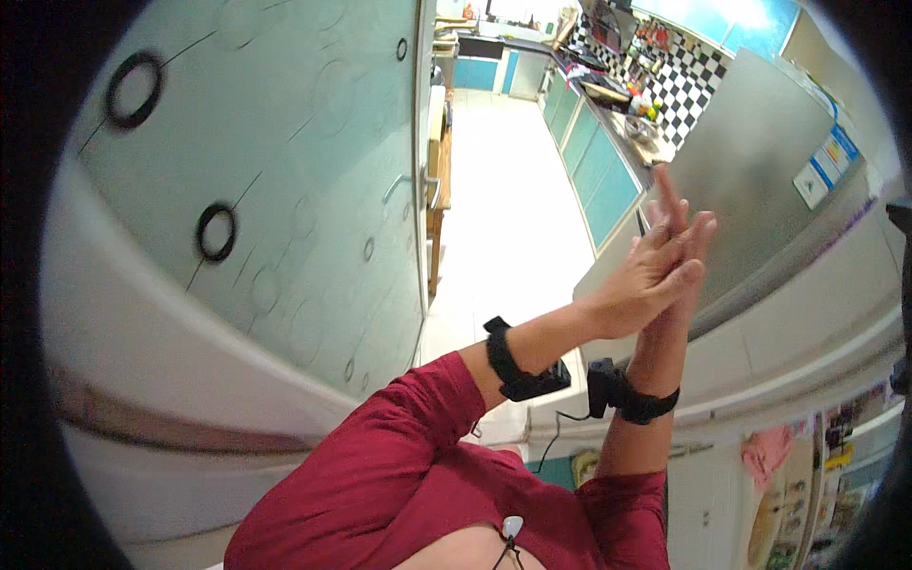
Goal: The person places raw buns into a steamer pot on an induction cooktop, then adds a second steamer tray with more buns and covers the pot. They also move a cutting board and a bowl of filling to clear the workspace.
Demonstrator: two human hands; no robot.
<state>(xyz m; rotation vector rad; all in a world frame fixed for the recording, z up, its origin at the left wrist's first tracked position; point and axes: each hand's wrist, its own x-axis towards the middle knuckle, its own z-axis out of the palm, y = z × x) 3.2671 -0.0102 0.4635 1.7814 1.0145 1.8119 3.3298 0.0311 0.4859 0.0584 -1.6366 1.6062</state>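
My left hand (645,278) and my right hand (670,196) are raised together at the right of centre, palm towards palm. Fingers of both are stretched out and overlap; the left covers much of the right. No object shows between them, though the space between the palms is hidden. A black strap with a small device (531,377) circles my left forearm, and a similar black strap (645,402) is on the right one. Just behind the hands stands a grey refrigerator (741,164) with a label on its side.
A frosted glass door (306,142) with black rings and a metal handle (433,192) stands at left. Beyond it, a pale tiled floor (513,185) runs past teal cabinets (595,164) and a cluttered counter (613,117). Shelves with a pink cloth (766,456) are at lower right.
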